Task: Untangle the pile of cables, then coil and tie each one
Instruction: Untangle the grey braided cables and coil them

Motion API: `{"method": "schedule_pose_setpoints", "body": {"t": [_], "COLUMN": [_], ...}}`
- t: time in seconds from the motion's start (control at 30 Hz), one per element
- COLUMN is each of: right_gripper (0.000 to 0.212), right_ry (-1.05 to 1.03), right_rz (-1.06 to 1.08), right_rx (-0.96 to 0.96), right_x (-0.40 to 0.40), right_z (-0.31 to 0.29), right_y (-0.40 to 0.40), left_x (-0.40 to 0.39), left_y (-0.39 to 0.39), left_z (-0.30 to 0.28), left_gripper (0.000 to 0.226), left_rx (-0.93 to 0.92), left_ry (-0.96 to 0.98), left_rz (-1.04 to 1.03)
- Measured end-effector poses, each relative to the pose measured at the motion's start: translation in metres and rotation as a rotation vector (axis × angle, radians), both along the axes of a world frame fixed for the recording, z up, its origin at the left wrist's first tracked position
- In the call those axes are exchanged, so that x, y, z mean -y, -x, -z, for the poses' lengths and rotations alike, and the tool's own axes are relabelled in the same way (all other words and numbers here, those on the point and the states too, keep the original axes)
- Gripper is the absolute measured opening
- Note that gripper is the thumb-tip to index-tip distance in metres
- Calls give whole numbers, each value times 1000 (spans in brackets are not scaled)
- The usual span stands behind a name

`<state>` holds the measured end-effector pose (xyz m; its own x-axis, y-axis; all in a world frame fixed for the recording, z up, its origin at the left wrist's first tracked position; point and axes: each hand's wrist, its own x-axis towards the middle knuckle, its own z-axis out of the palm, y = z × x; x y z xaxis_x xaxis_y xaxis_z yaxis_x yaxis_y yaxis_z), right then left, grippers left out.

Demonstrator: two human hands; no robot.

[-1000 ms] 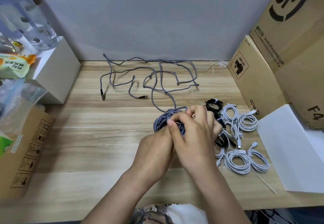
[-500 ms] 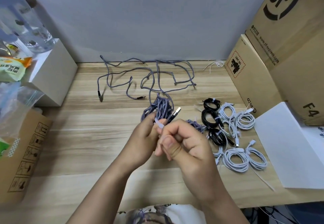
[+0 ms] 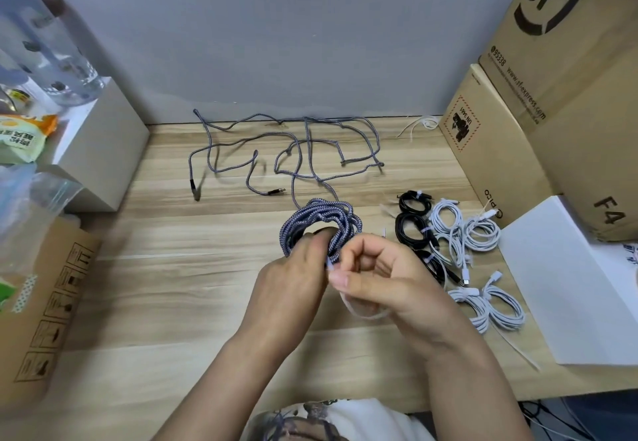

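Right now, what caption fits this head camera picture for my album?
Two hands tie a coiled braided cable beside finished coils.

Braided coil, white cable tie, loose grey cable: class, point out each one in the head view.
braided coil [image 3: 319, 214], head view, on the top arc of its loops.
white cable tie [image 3: 362, 313], head view, on the strip under the right hand.
loose grey cable [image 3: 310, 144], head view, on a middle strand.

Bare table [image 3: 155, 285] lay open for my hands toward nine o'clock. Loose cable [image 3: 293, 150] sprawled at twelve, tied coils [image 3: 448, 233] crowded three, with cardboard boxes [image 3: 552, 112] walling off beyond.
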<state>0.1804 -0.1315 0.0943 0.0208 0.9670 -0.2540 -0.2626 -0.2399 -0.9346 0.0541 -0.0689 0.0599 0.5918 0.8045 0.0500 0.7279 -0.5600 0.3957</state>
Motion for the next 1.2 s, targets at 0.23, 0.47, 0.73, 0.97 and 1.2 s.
{"method": "schedule_pose_setpoints", "body": {"t": [0.23,0.47,0.73,0.97,1.2], "right_gripper": [37,15,28,59,65], "right_ry": [122,80,87,56,94], "right_rz": [-10,119,204,248,135], "right_rx": [-9,-106,-31,30,7], "right_x": [0,-2,-3,-6,-4], "right_z": [6,22,21,15,11], "right_y": [3,9,18,26,15], "left_x": [-8,-8,-7,-3,-9], "left_y": [2,0,0,-6,3], "left_z": [-5,9,13,6,-1], "left_gripper": [45,54,31,6,9], "left_rx": [45,257,456,730,791], "left_ry": [-91,102,397,756,1125], "left_rz": [130,-18,-62,-134,-21]}}
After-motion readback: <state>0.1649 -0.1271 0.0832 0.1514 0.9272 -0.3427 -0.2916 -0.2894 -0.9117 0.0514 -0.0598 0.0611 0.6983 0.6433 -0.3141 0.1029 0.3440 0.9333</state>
